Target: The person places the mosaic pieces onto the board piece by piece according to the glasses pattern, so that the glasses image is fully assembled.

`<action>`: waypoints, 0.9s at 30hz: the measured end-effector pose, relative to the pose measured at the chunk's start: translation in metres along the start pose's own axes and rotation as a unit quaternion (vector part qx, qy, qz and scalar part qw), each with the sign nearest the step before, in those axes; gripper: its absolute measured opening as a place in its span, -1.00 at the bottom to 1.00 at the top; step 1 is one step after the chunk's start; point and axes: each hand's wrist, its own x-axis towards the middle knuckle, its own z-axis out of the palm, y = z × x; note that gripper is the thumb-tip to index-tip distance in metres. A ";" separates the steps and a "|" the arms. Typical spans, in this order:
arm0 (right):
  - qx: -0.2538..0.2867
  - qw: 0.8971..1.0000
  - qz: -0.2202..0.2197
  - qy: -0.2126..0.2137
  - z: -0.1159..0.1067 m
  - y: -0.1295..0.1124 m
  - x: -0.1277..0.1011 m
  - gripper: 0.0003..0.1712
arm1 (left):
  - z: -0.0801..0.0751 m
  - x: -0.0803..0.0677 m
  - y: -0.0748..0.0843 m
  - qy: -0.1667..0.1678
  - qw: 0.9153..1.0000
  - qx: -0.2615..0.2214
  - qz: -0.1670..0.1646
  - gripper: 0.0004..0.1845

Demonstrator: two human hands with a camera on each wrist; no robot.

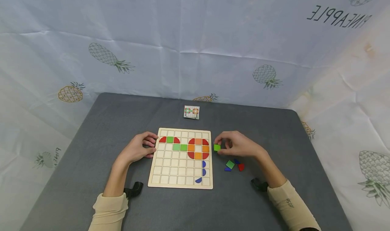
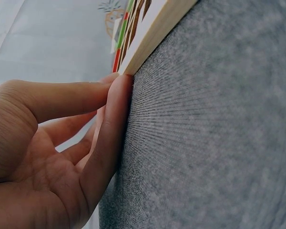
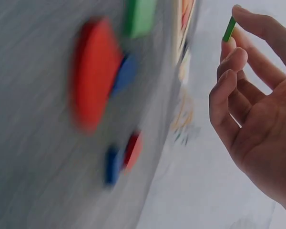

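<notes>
A pale wooden grid board (image 1: pixel 161 171) lies on the dark grey table, with coloured tiles set in some of its squares. The fingertips of my left hand (image 1: pixel 141 146) rest against the board's left edge; in the left wrist view that hand (image 2: pixel 52 167) meets the wooden side low over the tabletop. Just right of the board, my right hand (image 1: pixel 236 143) pinches a green square tile (image 1: pixel 217 147) between thumb and finger. The right wrist view shows this tile (image 3: pixel 229 28) edge-on at the fingertips, with the other fingers of the hand (image 3: pixel 257 114) bent loosely.
Loose pieces lie right of the board: another green square (image 1: pixel 230 164), a red piece (image 1: pixel 241 167) and blue ones (image 1: pixel 228 169). A small pattern card (image 1: pixel 191 112) is behind the board. A pineapple-print cloth (image 1: pixel 182 41) hangs around the table (image 1: pixel 128 112).
</notes>
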 end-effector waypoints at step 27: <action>-0.103 0.989 -0.060 -0.086 0.067 -0.091 0.160 -0.65 | -0.002 0.000 -0.001 -0.008 1.000 0.005 0.000 -0.49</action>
